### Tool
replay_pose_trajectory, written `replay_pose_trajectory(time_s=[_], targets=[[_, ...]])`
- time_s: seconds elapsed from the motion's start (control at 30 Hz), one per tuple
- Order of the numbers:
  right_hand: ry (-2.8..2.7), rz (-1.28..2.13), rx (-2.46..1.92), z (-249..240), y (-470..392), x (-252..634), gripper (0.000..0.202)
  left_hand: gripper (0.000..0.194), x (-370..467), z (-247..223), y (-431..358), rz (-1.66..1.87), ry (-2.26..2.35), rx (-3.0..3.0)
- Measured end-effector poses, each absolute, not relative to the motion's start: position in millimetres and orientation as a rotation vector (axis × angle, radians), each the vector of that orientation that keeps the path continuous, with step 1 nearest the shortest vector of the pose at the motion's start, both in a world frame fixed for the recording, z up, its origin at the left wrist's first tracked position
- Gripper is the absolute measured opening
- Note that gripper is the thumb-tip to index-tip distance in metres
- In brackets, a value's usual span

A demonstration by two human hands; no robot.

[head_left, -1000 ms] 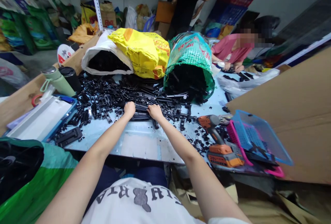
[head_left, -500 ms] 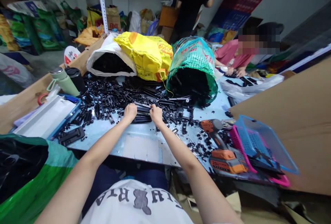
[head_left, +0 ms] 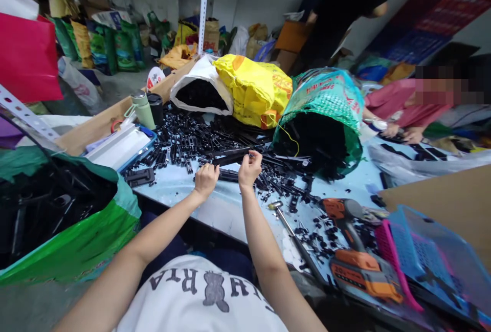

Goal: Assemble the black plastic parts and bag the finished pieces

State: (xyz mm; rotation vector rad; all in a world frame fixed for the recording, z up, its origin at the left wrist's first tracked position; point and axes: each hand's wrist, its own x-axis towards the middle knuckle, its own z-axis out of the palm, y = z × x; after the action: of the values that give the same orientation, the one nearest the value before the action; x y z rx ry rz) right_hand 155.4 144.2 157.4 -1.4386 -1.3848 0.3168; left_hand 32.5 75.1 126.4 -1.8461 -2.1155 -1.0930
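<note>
Both of my hands are over the front of the blue worktable [head_left: 174, 186]. My left hand [head_left: 207, 179] is closed, knuckles up, near the front edge; what it grips, if anything, is hidden. Slightly higher and to its right, my right hand [head_left: 250, 169] is closed too, with the thumb and fingers pinched around something small and dark that I cannot make out. Just beyond the hands lie long black bars [head_left: 229, 159] and a heap of small black plastic parts [head_left: 192, 140]. A hammer [head_left: 293, 235] lies to the right of my right forearm.
An orange cordless drill [head_left: 360, 265], loose screws and blue and pink baskets [head_left: 416, 255] stand right. White, yellow [head_left: 255, 86] and green sacks [head_left: 322, 112] line the back. Left are a bottle [head_left: 142, 109], a tray and a green bag [head_left: 76, 240]. Two other people are beyond.
The view has swung left, so the table appears farther right. My hands, earlier level at a long black bar, now stand at different heights, the right one higher and turned. The hammer has come into sight.
</note>
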Motion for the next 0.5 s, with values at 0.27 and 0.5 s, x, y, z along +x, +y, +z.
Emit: replay_pose_trajectory(time_s=[0.27, 0.5], targets=[[-1.26, 0.359, -1.147, 173.4, 110.1, 142.7, 0.022, 0.031, 20.4, 146.1, 68.0, -1.766, -2.153, -1.61], [-0.771, 1.26, -1.065, 179.2, 98.0, 149.2, 0.013, 0.065, 13.9, 163.0, 69.3, -2.132, -1.724, -1.926]])
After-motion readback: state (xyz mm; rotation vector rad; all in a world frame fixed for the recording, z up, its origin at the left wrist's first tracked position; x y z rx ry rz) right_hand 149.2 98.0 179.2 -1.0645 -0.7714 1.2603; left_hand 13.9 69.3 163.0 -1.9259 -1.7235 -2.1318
